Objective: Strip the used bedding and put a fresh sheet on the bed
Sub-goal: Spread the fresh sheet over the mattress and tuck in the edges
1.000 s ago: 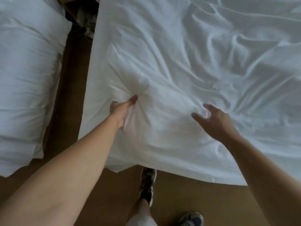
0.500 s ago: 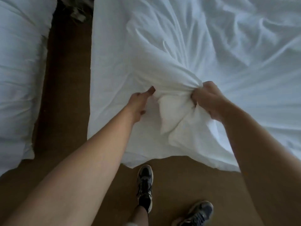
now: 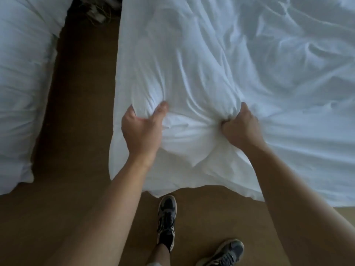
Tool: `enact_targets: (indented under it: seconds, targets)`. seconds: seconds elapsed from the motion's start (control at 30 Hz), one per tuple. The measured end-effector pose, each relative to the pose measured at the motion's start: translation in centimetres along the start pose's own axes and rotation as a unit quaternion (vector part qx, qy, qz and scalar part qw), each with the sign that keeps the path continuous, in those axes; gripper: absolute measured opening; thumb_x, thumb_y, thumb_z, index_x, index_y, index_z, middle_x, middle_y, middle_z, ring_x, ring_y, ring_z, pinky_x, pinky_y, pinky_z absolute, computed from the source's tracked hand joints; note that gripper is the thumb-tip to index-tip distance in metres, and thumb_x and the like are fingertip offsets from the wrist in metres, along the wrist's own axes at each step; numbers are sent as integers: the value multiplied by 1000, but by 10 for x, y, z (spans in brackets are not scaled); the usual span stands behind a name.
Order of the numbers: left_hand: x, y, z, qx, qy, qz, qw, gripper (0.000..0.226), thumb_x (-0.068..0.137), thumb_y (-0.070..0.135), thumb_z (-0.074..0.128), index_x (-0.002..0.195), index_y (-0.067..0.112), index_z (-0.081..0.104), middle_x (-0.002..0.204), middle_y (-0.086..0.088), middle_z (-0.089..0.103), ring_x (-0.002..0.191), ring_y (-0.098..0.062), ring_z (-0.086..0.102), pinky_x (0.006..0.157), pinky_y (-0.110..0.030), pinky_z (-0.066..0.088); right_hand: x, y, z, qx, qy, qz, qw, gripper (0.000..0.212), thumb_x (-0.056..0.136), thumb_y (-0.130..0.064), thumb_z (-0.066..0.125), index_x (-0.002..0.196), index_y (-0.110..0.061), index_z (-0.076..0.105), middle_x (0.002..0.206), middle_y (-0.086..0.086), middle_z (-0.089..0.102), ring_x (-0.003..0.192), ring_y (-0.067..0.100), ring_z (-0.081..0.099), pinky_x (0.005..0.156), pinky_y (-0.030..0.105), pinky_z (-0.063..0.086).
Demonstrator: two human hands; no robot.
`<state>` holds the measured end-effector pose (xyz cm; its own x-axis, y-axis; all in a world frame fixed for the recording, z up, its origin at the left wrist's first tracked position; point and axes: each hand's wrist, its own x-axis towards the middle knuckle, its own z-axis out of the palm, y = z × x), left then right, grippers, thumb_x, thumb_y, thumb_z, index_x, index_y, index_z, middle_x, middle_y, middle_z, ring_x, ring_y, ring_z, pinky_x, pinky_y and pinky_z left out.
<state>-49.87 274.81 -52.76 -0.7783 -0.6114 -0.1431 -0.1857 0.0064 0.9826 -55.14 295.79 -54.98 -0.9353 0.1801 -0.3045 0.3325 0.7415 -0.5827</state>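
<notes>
Both hands clenched fistfuls of the white sheet (image 3: 221, 77) at the bed's near-left corner, the left hand (image 3: 141, 129) beside the right hand (image 3: 240, 127), evidently bunching the loose cloth for a firm pull; a second bed (image 3: 21, 89) lay left.

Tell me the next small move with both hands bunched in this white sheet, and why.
Probably pull the crumpled white cotton sheet back toward yourself: left hand and right hand both grip a gathered fold near the bed's edge, and most of it lies on the bed.
</notes>
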Motion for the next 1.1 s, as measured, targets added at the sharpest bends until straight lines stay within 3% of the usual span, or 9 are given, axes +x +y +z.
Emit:
enact_targets:
  seconds: [0.13, 0.3, 0.37, 0.43, 0.5, 0.6, 0.73, 0.9, 1.1]
  targets:
    - [-5, 1, -48, 135, -120, 146, 973, 14, 85, 48, 68, 92, 36, 65, 101, 1, 69, 92, -22, 70, 70, -42, 59, -15, -8, 20, -53, -93, 17, 994, 76, 80, -27, 65, 144, -13, 27, 138, 18, 41, 131, 42, 39, 107, 52, 36]
    - [49, -38, -39, -155, -140, -281, 937, 41, 98, 29, 49, 129, 6, 64, 119, -16, 71, 114, -34, 66, 99, -44, 52, -47, -36, 34, 8, 70, -212, 975, 75, 79, -10, 59, 152, -18, 39, 147, 14, 37, 132, 37, 36, 107, 57, 38]
    - [63, -56, -31, -153, -172, -318, 920, 33, 106, 23, 44, 129, 6, 61, 118, -13, 69, 108, -30, 66, 98, -44, 51, -59, -52, 45, 23, 105, -298, 948, 64, 84, -32, 64, 145, -21, 50, 136, 10, 49, 120, 31, 46, 97, 52, 46]
    - [75, -68, -24, -126, -224, -335, 906, 38, 110, 25, 33, 137, 6, 52, 127, -15, 61, 114, -31, 60, 104, -47, 46, -65, -69, 59, -31, 24, -277, 960, 98, 74, -77, 60, 153, -27, 31, 138, 7, 47, 122, 29, 47, 98, 44, 47]
    - [82, -67, -15, -111, -243, -339, 902, 37, 111, 26, 32, 139, 9, 48, 117, -8, 64, 106, -24, 63, 98, -42, 49, -58, -80, 72, -68, -25, -220, 973, 115, 66, -84, 62, 154, -24, 18, 138, 10, 49, 122, 30, 51, 94, 41, 46]
    - [90, -55, 1, -87, -213, -360, 904, 29, 109, 22, 34, 116, 10, 59, 82, 1, 69, 73, -13, 67, 68, -28, 56, -30, -83, 72, 12, 13, -190, 982, 50, 84, -48, 68, 123, -19, 52, 98, 0, 68, 95, 32, 64, 65, 28, 43]
    - [95, -25, -8, -47, -277, -301, 911, 14, 99, 15, 58, 99, 7, 70, 77, -3, 75, 71, -18, 73, 63, -25, 58, 0, -67, 51, 104, 11, -115, 988, 17, 85, -35, 66, 83, -24, 55, 71, -13, 59, 78, 18, 58, 60, 29, 35]
    - [89, 20, -96, 61, -107, -114, 986, 22, 74, 26, 85, 95, 23, 79, 92, 1, 79, 85, -20, 77, 73, -38, 62, -1, -72, 58, 82, 78, -119, 986, 22, 87, -36, 66, 95, -22, 50, 77, -12, 57, 80, 24, 57, 64, 31, 34]
    - [39, -4, -197, 322, -49, -126, 937, 24, 78, 46, 76, 97, 34, 66, 93, 10, 72, 86, -15, 69, 73, -38, 55, -30, -94, 93, -141, -139, -181, 963, 85, 61, -81, 65, 128, -31, 47, 135, 6, 46, 125, 34, 44, 100, 50, 39]
